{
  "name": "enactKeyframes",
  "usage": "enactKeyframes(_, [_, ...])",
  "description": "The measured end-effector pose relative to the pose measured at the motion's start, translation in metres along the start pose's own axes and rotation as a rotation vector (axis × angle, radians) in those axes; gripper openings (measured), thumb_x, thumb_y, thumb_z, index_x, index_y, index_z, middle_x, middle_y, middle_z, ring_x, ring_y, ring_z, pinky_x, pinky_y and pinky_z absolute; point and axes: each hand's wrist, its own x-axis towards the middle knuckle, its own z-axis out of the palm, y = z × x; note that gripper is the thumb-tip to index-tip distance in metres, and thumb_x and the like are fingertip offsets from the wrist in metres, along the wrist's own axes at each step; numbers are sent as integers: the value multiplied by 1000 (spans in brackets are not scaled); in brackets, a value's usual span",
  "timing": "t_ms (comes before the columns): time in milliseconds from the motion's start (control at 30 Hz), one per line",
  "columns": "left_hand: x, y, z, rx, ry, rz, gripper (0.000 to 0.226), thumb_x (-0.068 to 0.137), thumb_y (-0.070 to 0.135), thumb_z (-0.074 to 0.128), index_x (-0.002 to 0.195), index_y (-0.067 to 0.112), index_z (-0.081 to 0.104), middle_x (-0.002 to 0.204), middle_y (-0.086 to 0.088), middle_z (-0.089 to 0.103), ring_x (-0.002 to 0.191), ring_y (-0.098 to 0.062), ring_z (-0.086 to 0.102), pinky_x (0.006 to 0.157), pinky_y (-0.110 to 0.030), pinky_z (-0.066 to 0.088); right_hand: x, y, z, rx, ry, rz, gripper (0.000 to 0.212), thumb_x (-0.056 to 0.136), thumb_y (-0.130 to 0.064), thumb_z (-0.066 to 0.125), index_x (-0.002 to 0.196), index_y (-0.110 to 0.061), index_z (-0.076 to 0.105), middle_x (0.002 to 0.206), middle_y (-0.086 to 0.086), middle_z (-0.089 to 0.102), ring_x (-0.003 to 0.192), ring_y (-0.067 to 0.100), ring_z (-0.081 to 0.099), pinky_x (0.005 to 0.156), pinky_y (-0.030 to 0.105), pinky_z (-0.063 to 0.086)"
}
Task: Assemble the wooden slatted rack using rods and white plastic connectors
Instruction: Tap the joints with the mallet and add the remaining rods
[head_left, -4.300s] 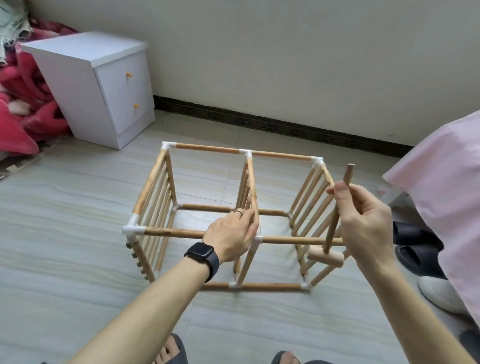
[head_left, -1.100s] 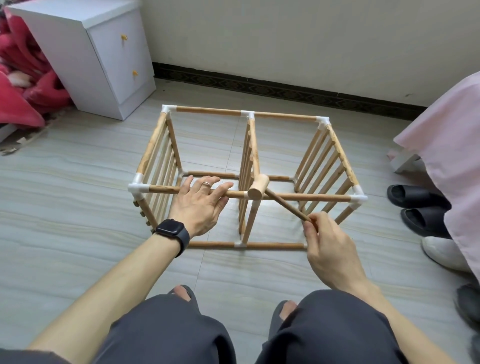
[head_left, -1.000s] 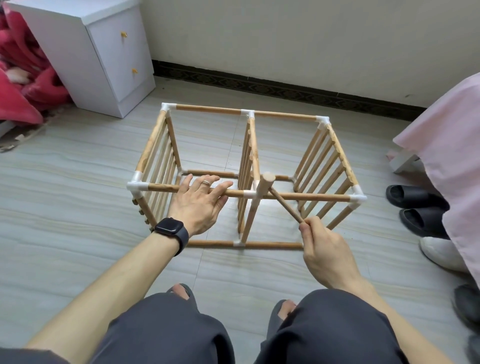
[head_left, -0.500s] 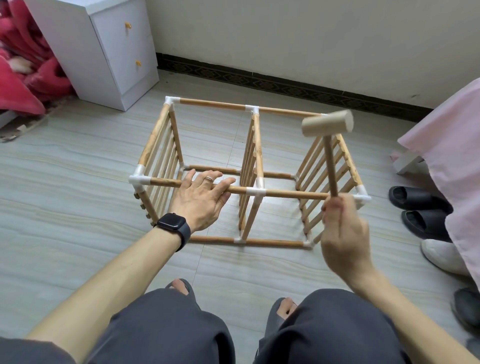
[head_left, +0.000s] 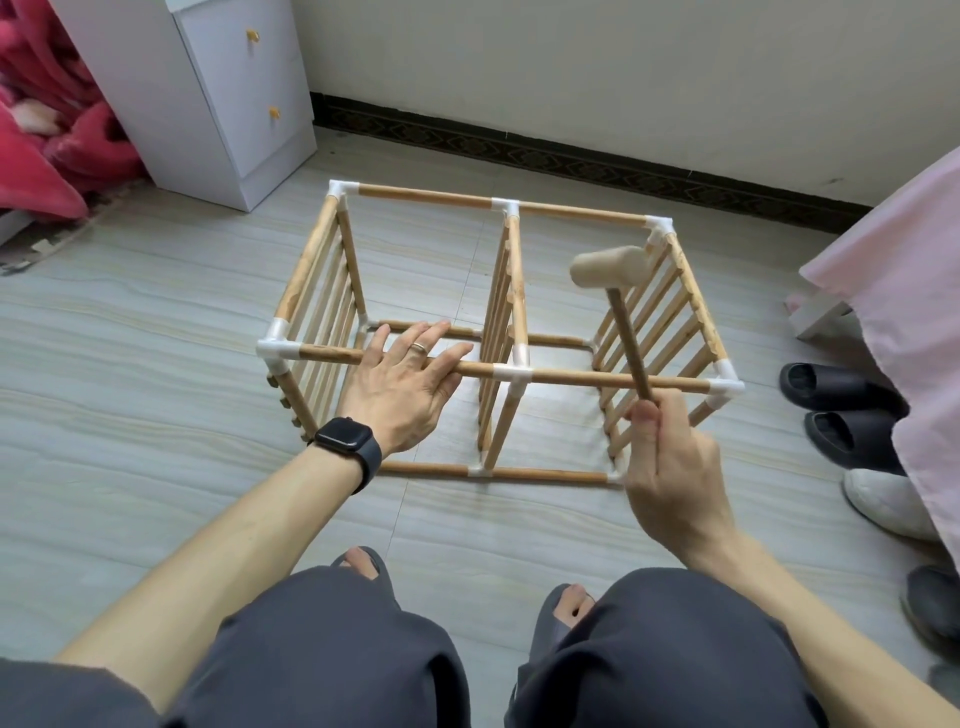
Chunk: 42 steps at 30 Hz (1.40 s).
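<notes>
The wooden slatted rack (head_left: 511, 270) stands on the tiled floor (head_left: 156, 364) at centre frame. The left hand (head_left: 410, 384) lies flat, fingers straight, on the front top rod (head_left: 571, 376), just left of the centre connector (head_left: 511, 373). The right hand (head_left: 670, 467) is wrapped around the handle of a wooden mallet (head_left: 610, 270), whose head is up over the right bay. Hazard: a glancing blow can strike the nearby fingers, crack a slat or skew a joint.
</notes>
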Motion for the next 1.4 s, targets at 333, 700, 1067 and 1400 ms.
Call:
enactKeyframes(333, [-1, -12, -21, -60, -95, 60, 51, 103, 57, 14, 152, 48, 22, 167, 8, 15, 155, -16, 7, 125, -49, 1, 26, 0, 24, -28, 34, 87, 30, 107, -38, 32, 83, -25, 45, 62, -5, 51, 51, 12, 49, 46, 28, 36])
enactKeyframes(700, [-16, -139, -48, -50, -146, -313, 51, 104, 35, 23, 154, 44, 26, 166, 17, -8, 154, -8, -9, 125, -47, -6, 85, -24, 134, -161, 238, -245, 31, 101, -31, 42, 91, -14, 65, 92, 0, 70, 102, 24, 66, 96, 38, 37])
enactKeyframes(1067, [-27, -65, -57, -157, -216, -19, 41, 105, 45, 26, 137, 39, 52, 165, 20, 3, 150, 2, -14, 124, -41, -12, 137, 49, 99, -359, 227, -120, 45, 106, -35, 24, 87, -12, 57, 80, 10, 71, 83, 34, 69, 83, 44, 27])
enactKeyframes(1400, [32, -51, -63, 164, -268, 293, 99, 70, 98, 7, 125, 35, 59, 145, 5, 51, 152, -12, 18, 126, -43, 5, 105, 19, 90, -46, 160, 286, 35, 107, -41, 28, 85, -27, 51, 92, -9, 67, 109, 18, 54, 105, 51, 27])
